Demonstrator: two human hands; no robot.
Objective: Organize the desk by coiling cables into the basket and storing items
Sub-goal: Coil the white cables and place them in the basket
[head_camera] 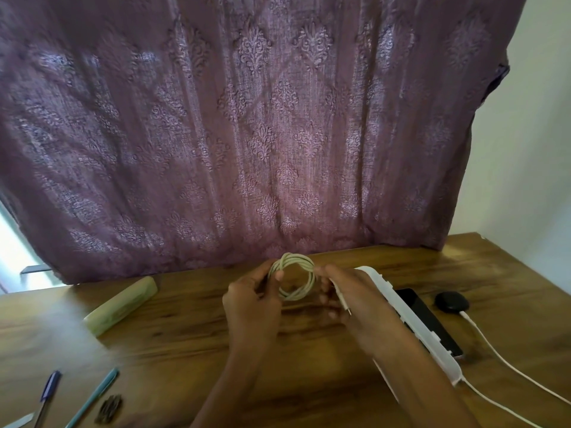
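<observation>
Fingers of the left hand (253, 301) and right hand (350, 296) pinch opposite sides of the light, springy cable coil (296, 258), probably best gripped across all loops.

My left hand (253, 299) and my right hand (349, 295) are both bare. My left forearm (234, 375) and my right forearm (411, 366) are bare too, uncovered all the way down to the lower edge of the view. The soft focus hides any finer detail.
</observation>
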